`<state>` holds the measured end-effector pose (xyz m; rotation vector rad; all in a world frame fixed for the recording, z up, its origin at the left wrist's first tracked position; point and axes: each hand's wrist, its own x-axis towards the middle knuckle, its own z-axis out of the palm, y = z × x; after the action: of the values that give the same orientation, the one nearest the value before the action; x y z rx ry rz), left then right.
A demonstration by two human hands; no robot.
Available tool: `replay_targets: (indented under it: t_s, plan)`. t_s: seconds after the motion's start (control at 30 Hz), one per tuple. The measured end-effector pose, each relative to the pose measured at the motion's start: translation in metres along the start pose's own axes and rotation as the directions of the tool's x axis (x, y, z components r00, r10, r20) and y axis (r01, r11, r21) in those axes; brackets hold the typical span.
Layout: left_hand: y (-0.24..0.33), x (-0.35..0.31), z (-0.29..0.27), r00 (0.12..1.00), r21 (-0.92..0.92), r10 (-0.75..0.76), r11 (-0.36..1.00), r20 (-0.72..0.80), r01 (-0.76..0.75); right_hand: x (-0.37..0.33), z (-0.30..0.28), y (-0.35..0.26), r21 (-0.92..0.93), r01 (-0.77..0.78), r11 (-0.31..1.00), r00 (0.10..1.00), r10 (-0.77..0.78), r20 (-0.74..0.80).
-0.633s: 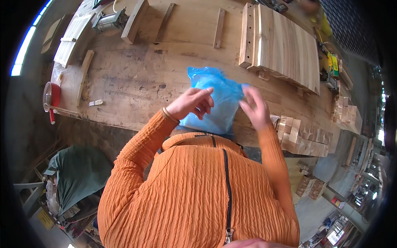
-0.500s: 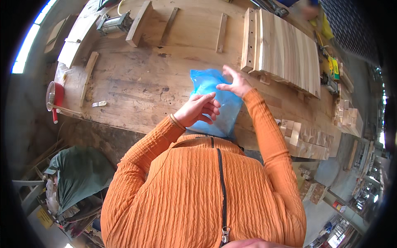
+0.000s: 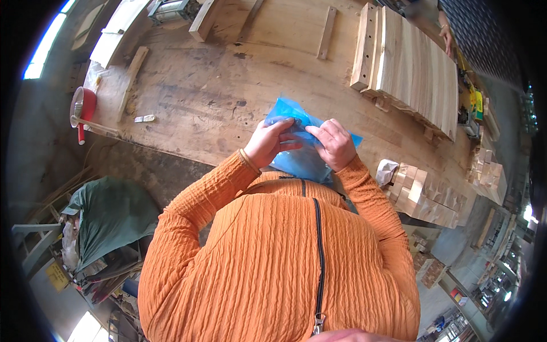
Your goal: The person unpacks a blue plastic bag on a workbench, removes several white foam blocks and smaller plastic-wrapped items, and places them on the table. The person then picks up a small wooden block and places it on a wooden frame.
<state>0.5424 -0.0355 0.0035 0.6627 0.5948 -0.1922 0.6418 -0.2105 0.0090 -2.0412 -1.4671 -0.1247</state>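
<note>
A translucent blue plastic bag (image 3: 301, 162) lies at the near edge of the wooden workbench (image 3: 194, 108), right in front of my body. Its upper part is crumpled and stands up between my hands. My left hand (image 3: 270, 142) grips the bag's left side, thumb and fingers curled on the film. On the other side, my right hand (image 3: 335, 143) pinches the film between thumb and fingers, close to my left fingertips. What the bag contains cannot be made out.
Stacked wooden boards (image 3: 416, 71) stand at the right, with small wood blocks (image 3: 424, 194) nearer me. A red pot (image 3: 84, 108) and a brush (image 3: 145, 118) sit at the left. Another person's hand (image 3: 446, 35) shows at the far right. A green cover (image 3: 114, 222) drapes a heap below left.
My right hand has come down from above the bag and closed on its film. My left hand has closed on it too. The bag's top is now gathered and spread wider.
</note>
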Motion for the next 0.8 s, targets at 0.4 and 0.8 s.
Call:
replay_targets:
  t_s: [0.4, 0.8]
  plan:
    - [-0.025, -0.016, -0.017, 0.986, -0.337, 0.149, 0.927, -0.069, -0.163, 0.004, -0.005, -0.019, 0.164, -0.046, 0.985, 0.997, 0.037, 0.062]
    - [-0.04, -0.012, -0.02, 0.933, -0.257, 0.342, 0.897, -0.111, -0.359, 0.047, 0.005, -0.024, 0.236, -0.283, 0.93, 0.952, 0.241, 0.19]
